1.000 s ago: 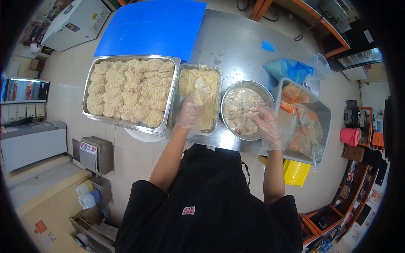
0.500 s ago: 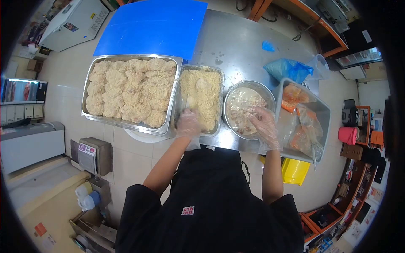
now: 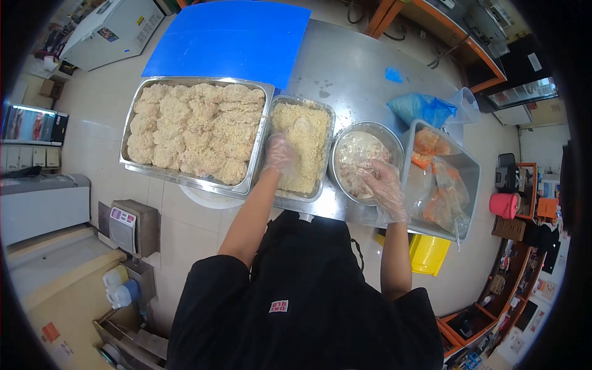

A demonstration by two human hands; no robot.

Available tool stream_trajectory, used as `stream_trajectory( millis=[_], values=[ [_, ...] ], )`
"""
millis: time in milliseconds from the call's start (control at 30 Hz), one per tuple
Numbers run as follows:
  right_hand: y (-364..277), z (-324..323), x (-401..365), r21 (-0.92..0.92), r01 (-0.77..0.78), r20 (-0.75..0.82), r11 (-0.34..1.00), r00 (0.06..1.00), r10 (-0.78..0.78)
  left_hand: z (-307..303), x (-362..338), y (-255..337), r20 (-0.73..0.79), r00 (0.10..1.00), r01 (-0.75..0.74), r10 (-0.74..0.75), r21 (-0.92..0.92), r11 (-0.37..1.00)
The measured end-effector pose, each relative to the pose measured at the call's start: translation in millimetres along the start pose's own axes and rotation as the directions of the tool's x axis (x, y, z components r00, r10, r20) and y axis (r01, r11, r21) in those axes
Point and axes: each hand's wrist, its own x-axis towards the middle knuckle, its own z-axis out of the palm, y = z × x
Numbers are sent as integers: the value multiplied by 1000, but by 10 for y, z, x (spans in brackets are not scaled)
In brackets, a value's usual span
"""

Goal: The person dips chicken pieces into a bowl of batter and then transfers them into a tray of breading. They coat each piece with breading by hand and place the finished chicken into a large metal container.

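My left hand, in a clear plastic glove, reaches into a metal tray of pale crumbs along its left wall. Its fingertips are hidden in the crumbs, beside a crumb-covered lump. Over a round metal bowl my gloved right hand has its fingers drawn together, dipping into milky batter with pinkish meat pieces; I cannot tell what is between the fingertips. Left of the crumbs, a larger metal tray is filled with rows of crumb-coated pieces.
A blue board lies behind the large tray on the steel table. At right stands a grey tub holding orange-stained plastic bags and tongs. A blue bag sits behind it, and a yellow bin is below.
My left hand has moved up and toward the left wall of the crumb tray, its fingers deeper in the crumbs. My right hand stays at the bowl. The view has shifted slightly.
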Motion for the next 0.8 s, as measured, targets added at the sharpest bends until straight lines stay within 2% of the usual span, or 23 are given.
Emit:
stream_trajectory(
  millis=[33, 67, 100, 133, 167, 200, 233, 267, 367, 467, 567, 667, 767, 800],
  values=[
    [-33, -4, -7, 14, -40, 15, 999, 999, 39, -44, -9, 20, 54, 998, 37, -30, -132, 991],
    [-12, 6, -11, 41, -31, 13, 999, 999, 31, -89, -27, 32, 95, 994, 77, -47, -349, 934],
    [26, 21, -17, 69, -24, 11, 997, 1000, 23, -151, -42, 77, 140, 989, 123, -48, -595, 794],
    [56, 38, -35, 95, -20, 10, 995, 1000, 19, -202, -64, 125, 155, 987, 145, -41, -758, 636],
    [80, 48, -55, 103, -14, 5, 995, 1000, 14, -247, -89, 175, 143, 989, 135, -26, -835, 533],
    [90, 47, -61, 110, -6, -1, 994, 1000, 6, -210, -103, 153, -65, 997, -83, 52, -725, 684],
    [91, 42, -60, 117, 4, -8, 993, 1000, -3, -176, -119, 134, -270, 955, -258, 127, -533, 806],
    [82, 25, -56, 105, 7, -5, 994, 1000, -6, -165, -104, 109, -433, 864, -404, 257, -289, 868],
    [70, -4, -65, 104, 1, -3, 995, 1000, 0, 400, 95, -314, -502, 830, -276, 241, 5, 961],
    [181, 37, -98, 152, -25, -4, 988, 1000, 26, -65, -235, -50, -152, 975, -199, 161, -280, 939],
    [137, 19, -96, 168, -39, -24, 985, 999, 43, -430, -561, 375, 135, 991, 12, -11, -12, 1000],
    [167, 37, -63, 179, -46, -49, 983, 997, 55, -98, -882, 351, 53, 984, -179, 171, 261, 949],
    [257, 74, -13, 184, -51, -69, 982, 995, 65, 288, -880, 39, 6, 987, -158, 159, -60, 986],
    [209, 74, -21, 176, -88, -61, 980, 993, 100, 201, -868, 79, 17, 994, -96, 107, -306, 947]
  ],
)
